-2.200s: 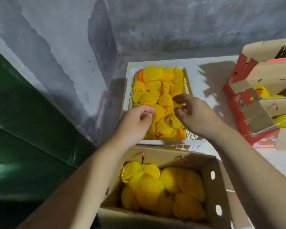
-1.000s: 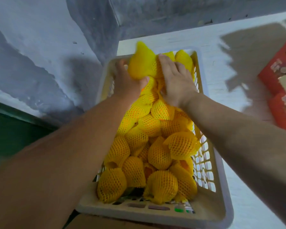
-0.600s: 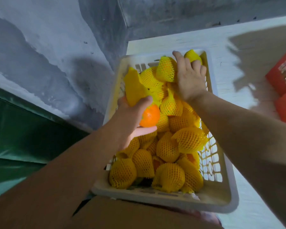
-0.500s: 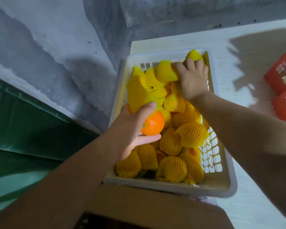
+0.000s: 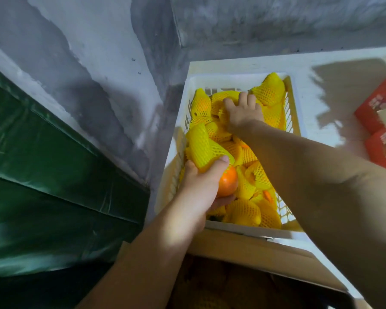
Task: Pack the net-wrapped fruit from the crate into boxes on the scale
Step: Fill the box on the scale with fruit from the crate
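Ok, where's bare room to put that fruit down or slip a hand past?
Bare patches: the white table between the crate and the red boxes, and the strip behind the crate by the wall. Inside the crate is crowded with netted fruit; the right hand is reaching in at the far end. The left hand holds the half-netted orange above the cardboard box.

White slatted crate (image 5: 230, 228) sits packed with fruit in yellow foam net (image 5: 245, 210), piled loosely at all angles. One orange fruit (image 5: 227, 185) is lifted over the near left of the pile, its net sleeve (image 5: 202, 148) slipped half off and trailing upward. The brown cardboard box (image 5: 254, 253) lies just below, open.
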A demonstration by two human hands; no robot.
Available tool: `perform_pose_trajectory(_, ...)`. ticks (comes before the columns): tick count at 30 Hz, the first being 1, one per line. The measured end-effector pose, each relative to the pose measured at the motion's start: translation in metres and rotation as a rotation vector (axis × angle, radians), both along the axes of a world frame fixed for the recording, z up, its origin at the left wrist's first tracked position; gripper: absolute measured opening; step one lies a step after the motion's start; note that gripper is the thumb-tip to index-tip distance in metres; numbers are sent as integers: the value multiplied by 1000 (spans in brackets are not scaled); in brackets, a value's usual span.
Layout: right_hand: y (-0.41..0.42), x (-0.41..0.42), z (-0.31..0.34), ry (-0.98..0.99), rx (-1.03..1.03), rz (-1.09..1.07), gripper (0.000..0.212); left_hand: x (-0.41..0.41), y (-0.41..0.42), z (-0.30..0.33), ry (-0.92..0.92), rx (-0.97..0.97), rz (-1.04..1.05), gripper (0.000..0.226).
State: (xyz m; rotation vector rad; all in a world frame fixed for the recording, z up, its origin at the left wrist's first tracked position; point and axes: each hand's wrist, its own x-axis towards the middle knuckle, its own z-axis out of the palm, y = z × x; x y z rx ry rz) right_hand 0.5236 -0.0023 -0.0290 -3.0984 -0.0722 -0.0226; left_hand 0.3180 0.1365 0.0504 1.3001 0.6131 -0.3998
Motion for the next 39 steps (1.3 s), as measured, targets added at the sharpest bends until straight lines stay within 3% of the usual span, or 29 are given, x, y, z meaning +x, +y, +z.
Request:
perform_pose_trajectory(3, 5, -9, 4, -27, 73, 86, 64, -4, 3, -3, 15, -12, 0, 58)
perform_pose_trajectory(6, -5, -31, 22, -32, 309, 159, 74, -6, 9, 8, 26, -47, 50, 65)
perform_pose_trajectory(11, -2, -127, 105, 149, 1444, -4, 22, -37, 38, 44, -74, -238, 98, 50)
perform_pose_trajectory(14, -3, -210, 144, 290, 1668, 12, 41, -71, 58, 55, -117, -354, 179, 70)
perform_pose_trajectory(16, -2, -273, 158, 212, 1643, 21, 37, -96, 70, 60, -146, -432, 199, 63)
perform_pose_trajectory(19, 14, -359, 159, -9, 1363, 26, 34, -129, 90, 63, -166, -431, 152, 60)
perform_pose_trajectory(24, 37, -430, 147, 82, 966, 49, 94, -166, 107, 82, -160, -397, 50, 50)
perform_pose_trajectory(26, 46, -447, 151, -78, 908, 8, 81, -181, 111, 87, -180, -423, 29, 68)
perform_pose_trajectory(28, 59, -463, 160, -175, 902, 61, 69, -201, 117, 88, -200, -487, -58, 74)
perform_pose_trajectory(32, 88, -485, 170, -106, 845, 269, 78, -240, 131, 93, -302, -488, -381, 62)
perform_pose_trajectory(36, 115, -502, 166, -78, 1106, 298, 66, -259, 157, 97, -382, -358, -561, 65)
perform_pose_trajectory(39, 132, -523, 154, -109, 1225, 238, 58, -276, 169, 94, -400, -158, -700, 68)
